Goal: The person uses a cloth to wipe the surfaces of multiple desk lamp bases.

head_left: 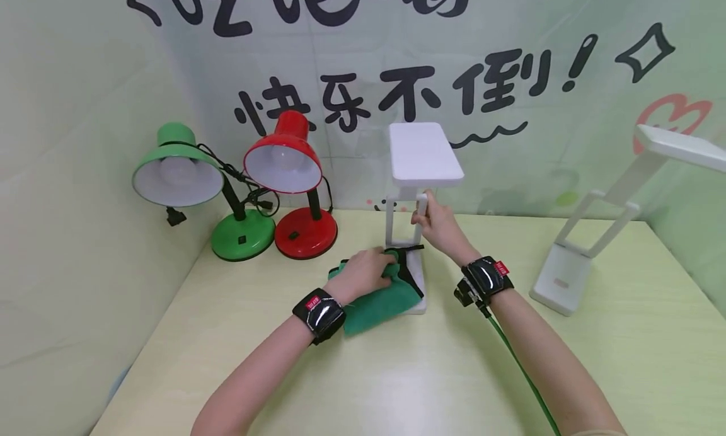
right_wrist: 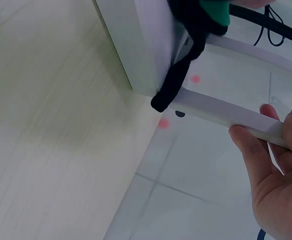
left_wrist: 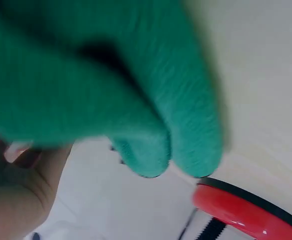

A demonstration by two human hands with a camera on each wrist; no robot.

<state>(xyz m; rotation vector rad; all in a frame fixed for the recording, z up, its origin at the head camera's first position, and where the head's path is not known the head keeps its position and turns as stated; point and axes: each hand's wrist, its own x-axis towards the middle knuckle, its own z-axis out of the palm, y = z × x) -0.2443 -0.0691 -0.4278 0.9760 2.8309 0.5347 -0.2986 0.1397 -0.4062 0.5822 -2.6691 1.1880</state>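
A white desk lamp (head_left: 426,152) with a flat rectangular head stands in the middle of the table. My right hand (head_left: 442,229) grips the right bar of its open frame; in the right wrist view the fingers pinch that bar (right_wrist: 220,111). A green cloth (head_left: 381,305) with black edging drapes over the lamp's base (head_left: 418,269). My left hand (head_left: 365,272) holds the cloth bunched under its curled fingers, against the base. Green folds fill much of the left wrist view and hide part of the left hand.
Left of the lamp stand a red desk lamp (head_left: 305,233) and a green desk lamp (head_left: 242,235), with a black cord bundled between them. Another white folding lamp (head_left: 561,278) is at the right. Behind the table (head_left: 454,385) hangs a printed backdrop.
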